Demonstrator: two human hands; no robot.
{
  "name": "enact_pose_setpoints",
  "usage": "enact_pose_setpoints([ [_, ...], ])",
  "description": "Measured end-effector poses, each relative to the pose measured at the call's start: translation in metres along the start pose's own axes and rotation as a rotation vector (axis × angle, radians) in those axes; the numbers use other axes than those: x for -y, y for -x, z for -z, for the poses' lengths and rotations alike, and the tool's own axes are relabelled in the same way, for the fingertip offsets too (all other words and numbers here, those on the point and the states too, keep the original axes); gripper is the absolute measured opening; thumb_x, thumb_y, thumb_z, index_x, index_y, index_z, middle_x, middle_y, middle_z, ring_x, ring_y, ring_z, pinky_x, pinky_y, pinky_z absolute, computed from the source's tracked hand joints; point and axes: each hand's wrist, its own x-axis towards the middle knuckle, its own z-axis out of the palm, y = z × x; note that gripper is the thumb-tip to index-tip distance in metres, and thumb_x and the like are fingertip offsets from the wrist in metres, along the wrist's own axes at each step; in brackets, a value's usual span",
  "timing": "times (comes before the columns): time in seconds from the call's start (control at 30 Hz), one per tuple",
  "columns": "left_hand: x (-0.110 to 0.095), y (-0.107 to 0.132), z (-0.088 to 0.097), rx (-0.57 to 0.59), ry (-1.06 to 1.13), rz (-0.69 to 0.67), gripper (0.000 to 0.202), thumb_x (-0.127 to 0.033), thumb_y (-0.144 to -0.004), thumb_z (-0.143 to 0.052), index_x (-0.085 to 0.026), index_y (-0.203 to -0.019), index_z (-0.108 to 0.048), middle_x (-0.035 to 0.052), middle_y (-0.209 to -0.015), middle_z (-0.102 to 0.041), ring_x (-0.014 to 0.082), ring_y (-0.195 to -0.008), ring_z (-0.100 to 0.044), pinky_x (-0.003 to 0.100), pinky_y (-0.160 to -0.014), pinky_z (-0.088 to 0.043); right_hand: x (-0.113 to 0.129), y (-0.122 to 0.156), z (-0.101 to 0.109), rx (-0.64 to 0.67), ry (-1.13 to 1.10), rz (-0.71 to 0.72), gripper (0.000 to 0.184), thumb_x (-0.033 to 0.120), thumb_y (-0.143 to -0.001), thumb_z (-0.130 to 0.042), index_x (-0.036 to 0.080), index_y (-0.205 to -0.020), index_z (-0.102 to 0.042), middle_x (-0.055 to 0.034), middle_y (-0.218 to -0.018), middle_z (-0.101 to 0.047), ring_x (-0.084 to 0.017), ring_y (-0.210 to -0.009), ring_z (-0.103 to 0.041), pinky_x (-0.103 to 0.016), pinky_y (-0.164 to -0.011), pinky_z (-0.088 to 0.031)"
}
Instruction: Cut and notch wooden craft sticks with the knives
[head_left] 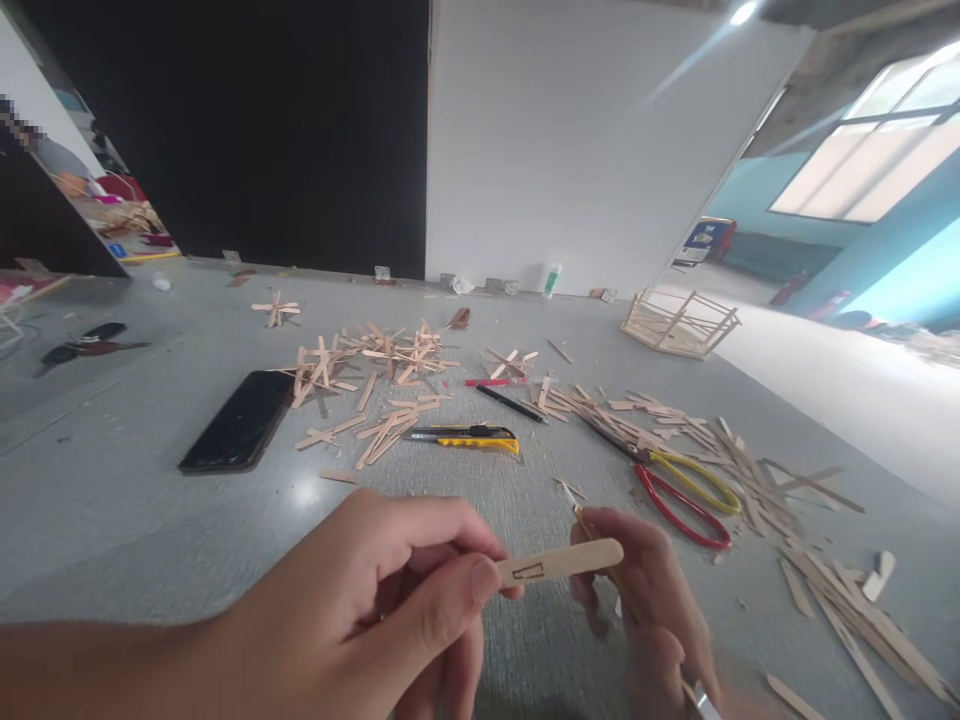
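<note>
My left hand (375, 610) pinches one end of a flat wooden craft stick (559, 562) between thumb and forefinger; a small rectangle is drawn on the stick. My right hand (649, 600) is closed around a thin craft knife (581, 510), whose blade tip points up and left just behind the stick. Both hands are low in the view, above the grey table (112, 500).
On the table lie a black phone (240, 422), a yellow utility knife (472, 438), red and yellow scissors (686, 488), a black pen (510, 403), a red pen (491, 382), heaps of craft sticks (375, 370) and a stick-built frame (679, 322). A white board stands behind.
</note>
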Motion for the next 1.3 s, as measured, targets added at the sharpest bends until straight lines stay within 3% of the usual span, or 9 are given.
enact_pose_setpoints([
  [0.13,-0.003,0.0,-0.001,0.014,-0.001,0.019,0.05,-0.07,-0.097,-0.052,-0.021,-0.095,-0.059,-0.0031,-0.069,-0.059,0.0073,-0.051,-0.046,0.016,-0.048,-0.04,-0.001,-0.004,0.003,0.062,0.016,0.007,0.064,0.076,-0.1,-0.031,0.025,-0.129,-0.059,-0.0039,-0.084,-0.058,-0.015,-0.061,-0.052,-0.025,-0.049,-0.047],
  [0.27,0.004,-0.014,0.008,0.041,-0.167,0.102,0.037,-0.051,-0.105,-0.048,-0.019,-0.09,-0.057,-0.0038,-0.067,-0.06,0.0065,-0.048,-0.047,0.016,-0.048,-0.038,-0.004,-0.001,0.008,0.073,-0.02,-0.014,0.063,0.074,-0.101,-0.034,0.024,-0.124,-0.066,-0.0044,-0.081,-0.063,-0.016,-0.059,-0.056,-0.025,-0.046,-0.048],
  [0.4,0.033,-0.043,0.023,0.163,-0.335,0.192,0.033,-0.04,-0.102,-0.052,-0.019,-0.076,-0.054,-0.0038,-0.062,-0.061,0.0073,-0.041,-0.049,0.018,-0.044,-0.036,-0.006,0.005,0.012,0.075,0.131,-0.117,0.031,0.05,-0.102,-0.059,0.02,-0.101,-0.07,0.0007,-0.065,-0.063,-0.011,-0.044,-0.053,-0.021,-0.041,-0.043],
  [0.57,0.064,-0.064,0.031,0.227,-0.36,0.195,0.034,-0.039,-0.102,-0.051,-0.019,-0.075,-0.052,-0.0048,-0.059,-0.06,0.0063,-0.034,-0.048,0.017,-0.038,-0.034,0.0,0.001,0.009,0.303,0.199,-0.13,0.011,0.03,-0.099,-0.062,0.019,-0.1,-0.066,0.001,-0.066,-0.068,-0.011,-0.049,-0.06,-0.018,-0.047,-0.05],
  [0.67,0.065,-0.064,0.031,0.214,-0.359,0.213,0.034,-0.041,-0.102,-0.05,-0.019,-0.077,-0.054,-0.004,-0.062,-0.061,0.0063,-0.035,-0.05,0.016,-0.035,-0.032,0.002,-0.007,0.007,0.464,0.106,-0.143,0.01,0.026,-0.099,-0.062,0.018,-0.102,-0.068,-0.0001,-0.071,-0.068,-0.009,-0.051,-0.059,-0.017,-0.045,-0.047],
  [0.8,0.062,-0.062,0.033,0.219,-0.349,0.248,0.034,-0.045,-0.101,-0.052,-0.02,-0.079,-0.055,-0.0036,-0.064,-0.062,0.0073,-0.035,-0.051,0.016,-0.03,-0.032,0.006,-0.01,0.006,0.49,0.097,-0.112,0.009,0.022,-0.096,-0.064,0.018,-0.096,-0.072,-0.0025,-0.074,-0.069,-0.011,-0.06,-0.062,-0.021,-0.053,-0.049],
  [0.97,0.064,-0.064,0.034,0.234,-0.353,0.219,0.034,-0.042,-0.104,-0.048,-0.019,-0.08,-0.055,-0.0035,-0.064,-0.061,0.0065,-0.035,-0.051,0.014,-0.028,-0.033,0.008,-0.005,0.007,0.502,-0.055,-0.388,0.016,0.027,-0.102,-0.06,0.019,-0.107,-0.073,0.0045,-0.057,-0.061,-0.007,-0.041,-0.055,-0.016,-0.042,-0.043],
  [1.13,0.063,-0.065,0.035,0.254,-0.333,0.235,0.032,-0.041,-0.104,-0.049,-0.019,-0.081,-0.054,-0.0043,-0.061,-0.06,0.0069,-0.034,-0.05,0.014,-0.027,-0.033,0.011,-0.011,0.009,0.473,0.075,-0.08,0.008,0.025,-0.094,-0.068,0.019,-0.097,-0.073,-0.0017,-0.072,-0.069,-0.012,-0.058,-0.063,-0.022,-0.053,-0.048],
  [1.3,0.06,-0.065,0.037,0.267,-0.363,0.248,0.032,-0.043,-0.101,-0.054,-0.02,-0.078,-0.053,-0.0054,-0.057,-0.058,0.0072,-0.034,-0.05,0.015,-0.03,-0.033,0.015,-0.012,0.007,0.568,0.047,-0.204,0.016,0.02,-0.102,-0.053,0.019,-0.11,-0.068,0.0019,-0.067,-0.068,-0.009,-0.051,-0.059,-0.019,-0.048,-0.045],
])
